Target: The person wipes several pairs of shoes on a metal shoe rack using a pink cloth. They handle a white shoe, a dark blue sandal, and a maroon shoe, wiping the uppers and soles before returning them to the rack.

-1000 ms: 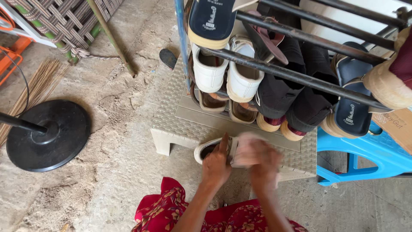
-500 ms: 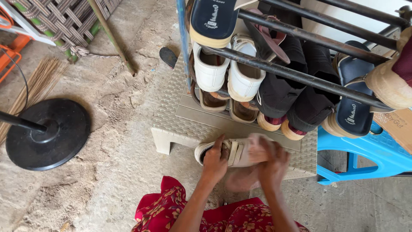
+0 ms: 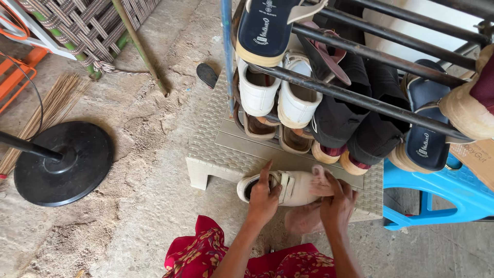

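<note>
Left hand [image 3: 263, 198] fingers clamped on one white shoe [image 3: 288, 188]; right hand [image 3: 337, 203] fingers pinching one pink cloth [image 3: 320, 183]

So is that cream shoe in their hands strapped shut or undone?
Strapped shut: both straps lie flat across the cream shoe, held by the left hand.

Brown cardboard box [image 3: 476, 157] at far right edge, flat face with dark print, resting atop blue plastic stool [image 3: 442, 190]

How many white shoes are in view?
3: one white shoe lies on the woven stool, gripped by the left hand; two hang side by side on the rack. Others may be hidden.
</note>
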